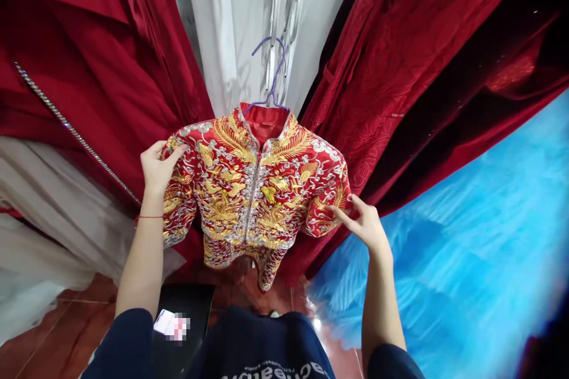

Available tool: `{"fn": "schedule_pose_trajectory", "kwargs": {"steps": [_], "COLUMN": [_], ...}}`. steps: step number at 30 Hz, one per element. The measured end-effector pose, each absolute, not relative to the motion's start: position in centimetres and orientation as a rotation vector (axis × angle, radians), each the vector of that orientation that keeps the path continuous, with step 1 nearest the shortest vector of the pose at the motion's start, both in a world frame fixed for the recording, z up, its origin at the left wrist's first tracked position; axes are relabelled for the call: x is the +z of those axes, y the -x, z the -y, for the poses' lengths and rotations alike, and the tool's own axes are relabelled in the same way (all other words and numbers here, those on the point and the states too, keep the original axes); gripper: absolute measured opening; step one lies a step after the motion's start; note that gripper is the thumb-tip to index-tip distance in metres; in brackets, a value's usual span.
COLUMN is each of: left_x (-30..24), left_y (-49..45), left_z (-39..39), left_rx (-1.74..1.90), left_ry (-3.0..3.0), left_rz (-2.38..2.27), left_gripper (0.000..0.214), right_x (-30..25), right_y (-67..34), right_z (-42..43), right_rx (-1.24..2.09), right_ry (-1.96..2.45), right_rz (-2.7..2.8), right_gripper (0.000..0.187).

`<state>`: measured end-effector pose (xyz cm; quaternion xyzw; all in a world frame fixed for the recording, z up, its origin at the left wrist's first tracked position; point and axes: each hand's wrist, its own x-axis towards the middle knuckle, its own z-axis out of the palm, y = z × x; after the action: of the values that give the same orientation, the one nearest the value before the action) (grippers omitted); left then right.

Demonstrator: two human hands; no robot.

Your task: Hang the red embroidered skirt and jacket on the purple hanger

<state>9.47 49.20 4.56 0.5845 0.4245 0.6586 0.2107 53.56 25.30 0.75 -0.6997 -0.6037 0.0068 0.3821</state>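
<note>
A red jacket (222,189) with gold and silver embroidery, a stand-up collar and a closed front hangs in the middle of the head view. It is on a purple wire hanger (278,71) whose hook rises from the collar. My left hand (160,166) grips the jacket's sleeve near the shoulder, thumb on the front and fingers behind the cloth. Lower down on the other side, my right hand (365,222) pinches the outer edge of the other sleeve between thumb and fingers. The sleeves are spread outward.
Dark red garments (111,71) hang at left, and patterned red ones (377,71) at right. White hangings (217,29) fill the back. A fluffy blue garment (466,231) spreads at lower right. On a black surface (191,308) at lower left lies a card (166,321), partly blurred.
</note>
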Motion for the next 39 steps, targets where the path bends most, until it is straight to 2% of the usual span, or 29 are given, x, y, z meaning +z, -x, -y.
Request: {"fn": "schedule_pose_trajectory", "kwargs": {"steps": [4, 9, 13, 15, 17, 20, 23, 27, 34, 39], "left_x": [4.5, 3.3, 2.4, 3.0, 4.4, 7.6, 10.3, 11.9, 13.5, 11.9], "left_y": [-9.9, -9.9, -9.5, -9.7, -10.4, -12.8, -15.8, -18.7, -20.3, -20.2], "left_z": [-48.9, -49.3, -50.0, -50.2, -50.3, -50.2, -50.5, -51.5, -52.0, -52.5], "left_rx": [1.876, 1.786, 1.526, 1.450, 1.415, 1.403, 1.336, 1.098, 1.454, 1.345], "left_ry": [-1.598, -1.629, -1.686, -1.759, -1.931, -2.309, -2.614, -2.773, -2.670, -2.492], "left_rz": [-1.209, -1.190, -1.102, -1.061, -1.052, -1.064, -1.060, -1.153, -1.330, -1.540], "left_gripper": [0.039, 0.044, 0.053, 0.057, 0.058, 0.060, 0.058, 0.047, 0.054, 0.061], "right_x": [0.6, -2.7, -4.3, -3.2, -1.0, 3.5, 7.6, 10.6, 13.1, 12.6], "right_y": [-52.5, -54.9, -55.7, -55.1, -54.1, -52.4, -51.1, -50.5, -51.2, -51.5], "right_z": [-23.8, -24.3, -24.9, -25.5, -26.8, -30.6, -35.2, -39.6, -40.4, -41.5], "right_rx": [-0.051, 0.389, 0.192, 0.054, -0.147, -0.539, -0.752, -0.695, -0.616, -0.512], "right_ry": [2.066, 2.129, 2.313, 2.432, 2.363, 1.929, 1.647, 1.696, 1.777, 1.877], "right_rz": [1.410, 1.269, 1.076, 1.073, 1.148, 1.328, 1.516, 1.797, 1.680, 1.641], "right_gripper": [0.055, 0.064, 0.062, 0.058, 0.057, 0.059, 0.067, 0.061, 0.066, 0.067]}}
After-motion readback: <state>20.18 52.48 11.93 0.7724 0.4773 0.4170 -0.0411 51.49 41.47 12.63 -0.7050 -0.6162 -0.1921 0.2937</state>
